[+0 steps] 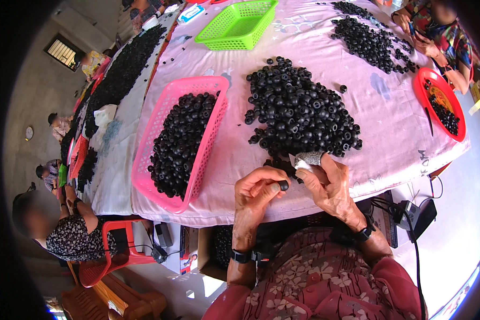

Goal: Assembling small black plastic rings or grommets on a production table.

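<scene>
Black rubber ring (284, 185) was pinched between the thumb and fingertips of the left hand (257, 188), fingers closed on it, at the near table edge. Its axis could not be told. Right hand (325, 184) lay just beside it at 3 o'clock, fingers curled around a small tool with a grey wrapped finger guard (309, 158); exactly what they gripped could not be told. Both hands were equally near the ring. At 12 o'clock of the fingers, touching the right hand, lay the large heap of black rings (298, 112). At 10 o'clock stood a pink basket (184, 88) of rings on the pink tablecloth (378, 106). Other workers sat along the table.
</scene>
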Tool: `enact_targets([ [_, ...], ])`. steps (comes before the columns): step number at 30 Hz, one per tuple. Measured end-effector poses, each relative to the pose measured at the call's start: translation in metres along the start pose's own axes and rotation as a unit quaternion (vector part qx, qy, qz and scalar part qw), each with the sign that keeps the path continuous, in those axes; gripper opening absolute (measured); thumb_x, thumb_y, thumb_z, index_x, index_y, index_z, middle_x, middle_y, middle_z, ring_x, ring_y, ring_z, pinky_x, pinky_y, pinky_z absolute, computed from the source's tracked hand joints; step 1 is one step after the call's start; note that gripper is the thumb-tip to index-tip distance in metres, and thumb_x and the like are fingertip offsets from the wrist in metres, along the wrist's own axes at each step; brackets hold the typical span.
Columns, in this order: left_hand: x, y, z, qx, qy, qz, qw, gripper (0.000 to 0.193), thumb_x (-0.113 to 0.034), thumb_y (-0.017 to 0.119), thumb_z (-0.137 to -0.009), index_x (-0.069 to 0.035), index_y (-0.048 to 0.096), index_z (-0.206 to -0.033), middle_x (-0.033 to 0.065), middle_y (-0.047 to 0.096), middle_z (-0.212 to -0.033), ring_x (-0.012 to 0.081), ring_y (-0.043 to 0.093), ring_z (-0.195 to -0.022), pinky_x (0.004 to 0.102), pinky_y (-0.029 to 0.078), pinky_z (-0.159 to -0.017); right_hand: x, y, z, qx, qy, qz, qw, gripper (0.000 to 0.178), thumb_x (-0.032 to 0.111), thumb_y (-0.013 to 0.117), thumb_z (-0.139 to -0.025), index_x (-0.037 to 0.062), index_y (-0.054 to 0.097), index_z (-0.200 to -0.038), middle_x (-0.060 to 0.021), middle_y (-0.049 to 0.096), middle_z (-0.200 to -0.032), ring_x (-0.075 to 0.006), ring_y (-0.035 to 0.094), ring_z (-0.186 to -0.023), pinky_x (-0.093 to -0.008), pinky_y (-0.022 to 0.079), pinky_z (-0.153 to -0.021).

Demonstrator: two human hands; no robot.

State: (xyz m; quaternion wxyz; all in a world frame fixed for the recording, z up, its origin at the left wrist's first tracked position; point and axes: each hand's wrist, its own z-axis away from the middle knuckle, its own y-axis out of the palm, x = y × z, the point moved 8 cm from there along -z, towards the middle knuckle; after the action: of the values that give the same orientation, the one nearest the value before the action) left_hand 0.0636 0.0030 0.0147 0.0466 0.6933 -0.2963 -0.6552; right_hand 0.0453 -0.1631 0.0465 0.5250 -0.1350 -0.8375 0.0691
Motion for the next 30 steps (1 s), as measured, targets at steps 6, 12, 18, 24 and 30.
enact_targets([
  [6, -0.078, 0.006, 0.022, -0.179, 0.2, -0.217, 0.938, 0.019, -0.004, 0.061, -0.088, 0.001, 0.066, -0.106, 0.0123, 0.064, -0.101, 0.0158, 0.059, -0.084, 0.026, 0.048, -0.072, 0.006, -0.005, 0.001, -0.019, -0.019, 0.008, 1.0, 0.024, 0.014, 0.074, -0.085, -0.0019, 0.058, -0.093, -0.0177, 0.068, -0.076, -0.0313, 0.068, -0.064, -0.0339, 0.051, -0.055],
  [12, -0.138, -0.045, 0.027, -0.39, 0.259, -0.412, 0.782, 0.017, 0.001, 0.066, -0.084, -0.001, 0.067, -0.1, 0.0073, 0.062, -0.104, 0.0143, 0.058, -0.09, 0.026, 0.046, -0.083, 0.004, -0.002, 0.004, 0.0, 0.005, 0.021, 1.0, 0.027, 0.016, 0.076, -0.084, -0.0015, 0.059, -0.094, -0.0166, 0.069, -0.076, -0.029, 0.069, -0.065, -0.033, 0.051, -0.056],
  [18, -0.099, -0.009, 0.003, -0.21, 0.224, -0.472, 0.826, 0.017, 0.004, 0.068, -0.081, -0.001, 0.067, -0.097, 0.0081, 0.065, -0.092, 0.0173, 0.061, -0.08, 0.0281, 0.049, -0.072, -0.001, -0.002, 0.007, 0.01, -0.01, 0.05, 0.999, 0.026, 0.017, 0.076, -0.085, -0.0014, 0.059, -0.094, -0.0173, 0.067, -0.075, -0.0309, 0.068, -0.064, -0.0347, 0.051, -0.055],
  [24, -0.042, 0.006, -0.015, -0.108, 0.106, -0.517, 0.843, 0.026, 0.01, 0.065, -0.078, 0.001, 0.065, -0.102, 0.0096, 0.066, -0.094, 0.0166, 0.062, -0.073, 0.0276, 0.05, -0.067, 0.004, 0.001, 0.003, -0.008, -0.042, 0.031, 0.999, 0.027, 0.017, 0.075, -0.086, -0.0019, 0.056, -0.088, -0.0172, 0.064, -0.072, -0.0323, 0.063, -0.059, -0.0364, 0.048, -0.052],
  [30, -0.037, 0.008, -0.012, -0.078, 0.075, -0.519, 0.848, 0.031, 0.012, 0.063, -0.075, 0.002, 0.064, -0.104, 0.0108, 0.065, -0.093, 0.0182, 0.061, -0.07, 0.0293, 0.05, -0.065, 0.004, 0.0, 0.003, -0.002, -0.033, 0.029, 0.999, 0.028, 0.019, 0.075, -0.086, -0.002, 0.056, -0.089, -0.0171, 0.064, -0.072, -0.0325, 0.063, -0.058, -0.0362, 0.048, -0.052],
])
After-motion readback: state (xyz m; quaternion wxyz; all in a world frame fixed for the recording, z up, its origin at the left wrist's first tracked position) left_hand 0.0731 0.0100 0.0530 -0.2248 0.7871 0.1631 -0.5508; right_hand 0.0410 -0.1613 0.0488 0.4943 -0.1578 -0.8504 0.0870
